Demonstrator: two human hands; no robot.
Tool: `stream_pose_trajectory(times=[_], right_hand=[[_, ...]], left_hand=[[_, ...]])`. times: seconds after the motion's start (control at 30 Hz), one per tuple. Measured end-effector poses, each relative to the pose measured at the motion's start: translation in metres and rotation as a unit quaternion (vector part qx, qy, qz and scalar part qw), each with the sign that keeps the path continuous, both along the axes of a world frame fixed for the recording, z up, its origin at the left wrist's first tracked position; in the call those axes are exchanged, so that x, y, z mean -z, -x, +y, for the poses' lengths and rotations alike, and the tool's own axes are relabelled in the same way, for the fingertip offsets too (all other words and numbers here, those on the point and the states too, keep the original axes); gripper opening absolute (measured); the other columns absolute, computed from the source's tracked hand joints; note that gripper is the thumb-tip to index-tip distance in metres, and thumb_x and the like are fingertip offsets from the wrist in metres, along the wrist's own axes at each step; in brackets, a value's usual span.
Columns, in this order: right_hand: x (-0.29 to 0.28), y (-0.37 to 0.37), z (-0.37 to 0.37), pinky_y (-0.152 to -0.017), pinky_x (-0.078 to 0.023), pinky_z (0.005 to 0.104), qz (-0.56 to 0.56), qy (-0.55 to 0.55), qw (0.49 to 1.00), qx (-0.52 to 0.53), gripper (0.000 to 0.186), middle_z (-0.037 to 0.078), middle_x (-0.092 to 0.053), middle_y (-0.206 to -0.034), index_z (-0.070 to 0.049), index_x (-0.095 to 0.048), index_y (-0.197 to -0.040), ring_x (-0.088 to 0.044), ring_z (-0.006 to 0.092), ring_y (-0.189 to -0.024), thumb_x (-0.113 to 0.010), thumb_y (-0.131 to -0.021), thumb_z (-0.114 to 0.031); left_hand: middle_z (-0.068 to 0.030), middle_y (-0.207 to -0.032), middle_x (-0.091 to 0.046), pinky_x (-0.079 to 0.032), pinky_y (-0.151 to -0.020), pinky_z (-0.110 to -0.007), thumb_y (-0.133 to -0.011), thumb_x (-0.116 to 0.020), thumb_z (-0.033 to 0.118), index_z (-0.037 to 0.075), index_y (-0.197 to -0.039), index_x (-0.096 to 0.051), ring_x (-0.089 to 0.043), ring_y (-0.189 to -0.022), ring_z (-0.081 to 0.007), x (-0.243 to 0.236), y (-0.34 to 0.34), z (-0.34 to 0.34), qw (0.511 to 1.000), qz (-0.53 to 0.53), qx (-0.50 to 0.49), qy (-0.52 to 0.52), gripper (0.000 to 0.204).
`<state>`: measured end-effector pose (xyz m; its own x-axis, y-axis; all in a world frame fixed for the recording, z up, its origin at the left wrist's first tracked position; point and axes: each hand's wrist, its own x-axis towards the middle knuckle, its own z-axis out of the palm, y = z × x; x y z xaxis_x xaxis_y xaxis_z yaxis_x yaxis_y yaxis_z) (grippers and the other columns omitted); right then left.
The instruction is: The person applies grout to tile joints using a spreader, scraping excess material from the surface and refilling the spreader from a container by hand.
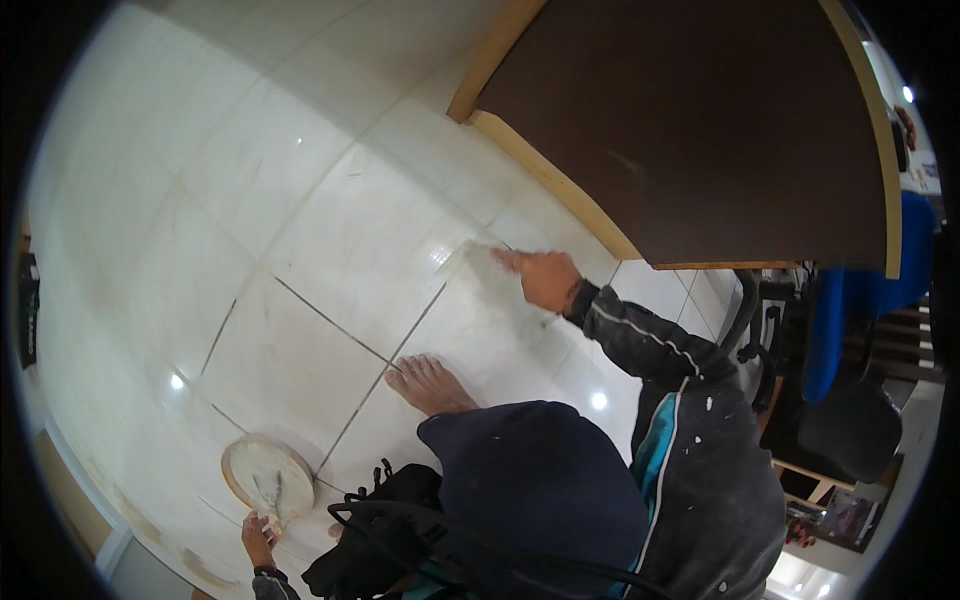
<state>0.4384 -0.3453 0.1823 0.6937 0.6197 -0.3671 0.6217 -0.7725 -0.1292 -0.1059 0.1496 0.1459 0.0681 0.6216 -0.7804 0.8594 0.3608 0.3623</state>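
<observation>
My left hand (258,540), at lower left, has its fingers closed at the handle end of a putty knife (268,485), whose blade lies over a round pale shallow container (236,460) on the floor. My right hand (535,275) reaches over the white tiles at centre, index finger extended along a grout line and the others curled; whatever they may hold is hidden. A pale, blurred smear (470,260) shows by its fingertips. Dark grout lines (330,320) run between the tiles, and my bare foot (428,385) rests just below their crossing.
A dark brown panel with pale wooden edges (680,130) stands at upper right. Beside it are a blue chair (840,330) on a black wheeled base and dark furniture. A dark object (28,310) stands at the far left edge.
</observation>
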Motion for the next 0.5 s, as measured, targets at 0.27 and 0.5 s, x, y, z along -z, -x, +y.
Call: stream_pose_trajectory(times=[0.27, 0.5], right_hand=[[0.036, -0.011, 0.064, -0.064, -0.051, 0.0459, 0.021, 0.064, 0.995, 0.076, 0.059, 0.014, -0.067, -0.077, -0.017, -0.049, -0.130, -0.065, 0.0330, -0.071, -0.059, -0.072, -0.017], [0.025, 0.066, 0.064, -0.083, -0.049, 0.0485, 0.094, 0.032, 0.992, -0.080, 0.051, 0.016, -0.053, -0.127, -0.028, -0.034, -0.142, -0.056, 0.0323, -0.112, -0.045, -0.093, -0.032]], left_hand=[[-0.0101, -0.097, -0.059, -0.051, -0.051, -0.024, -0.087, -0.065, 0.024, -0.006, -0.121, -0.049, -0.061, -0.071, -0.0120, 0.017, -0.010, 0.005, 0.981, -0.016, 0.184, 0.052, 0.048], [-0.0132, -0.095, -0.060, -0.054, -0.054, -0.026, -0.084, -0.069, 0.016, -0.012, -0.120, -0.046, -0.061, -0.068, -0.0160, 0.034, 0.030, 0.005, 0.972, -0.102, 0.169, -0.129, 0.051]])
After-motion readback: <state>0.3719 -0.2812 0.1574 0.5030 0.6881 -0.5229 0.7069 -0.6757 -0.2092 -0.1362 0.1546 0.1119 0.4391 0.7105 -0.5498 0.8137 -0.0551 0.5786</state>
